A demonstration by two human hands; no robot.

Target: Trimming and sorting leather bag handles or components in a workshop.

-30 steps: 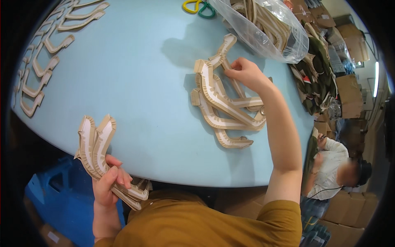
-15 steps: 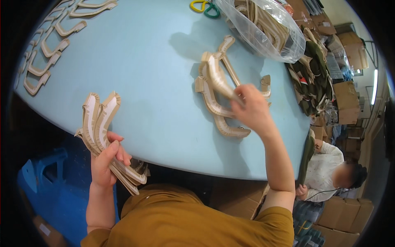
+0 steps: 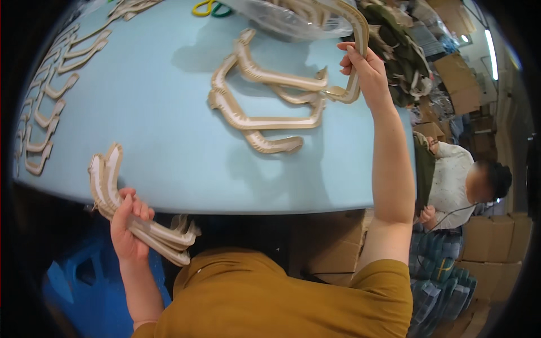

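My left hand (image 3: 127, 222) grips a bundle of bent beige strips (image 3: 101, 183) with white centre bands and notched edges, at the table's near edge on the left. My right hand (image 3: 363, 67), raised at the upper right, pinches one long bent beige piece (image 3: 359, 34), whose lower end reaches down toward a loose pile (image 3: 267, 122) of similar pieces on the pale blue table (image 3: 180, 118). Many more of these pieces (image 3: 53, 115) lie spread along the table's left side.
A clear plastic bag of pieces (image 3: 293, 17) and yellow-and-green scissors (image 3: 209, 8) sit at the back. Olive fabric (image 3: 403, 62) is heaped at the right, where a person (image 3: 453, 180) in white holds dark cloth. Below are a blue stool (image 3: 79, 270) and cardboard boxes (image 3: 487, 242).
My right hand has lifted a piece out of the pile and raised it up and to the right. My left hand still grips its bundle. The view has shifted, so the pile appears higher.
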